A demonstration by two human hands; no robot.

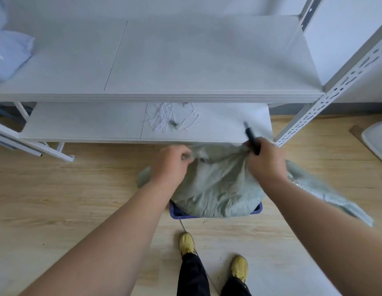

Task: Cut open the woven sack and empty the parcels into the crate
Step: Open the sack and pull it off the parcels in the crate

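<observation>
A pale green woven sack (218,184) lies bulging over a blue crate (179,213) on the floor, hiding most of the crate. My left hand (172,163) grips the sack's top edge on the left. My right hand (266,161) grips the sack's top edge on the right and also holds a black cutter (251,135) that points up and away. The sack's cloth is stretched between both hands. No parcels are visible; the sack covers them.
A white metal shelf unit (164,97) stands right behind the sack, with white strips and green thread scraps (173,121) on its lower board. A light blue bag (10,54) sits on the upper board at left. My yellow shoes (187,243) stand on the wooden floor.
</observation>
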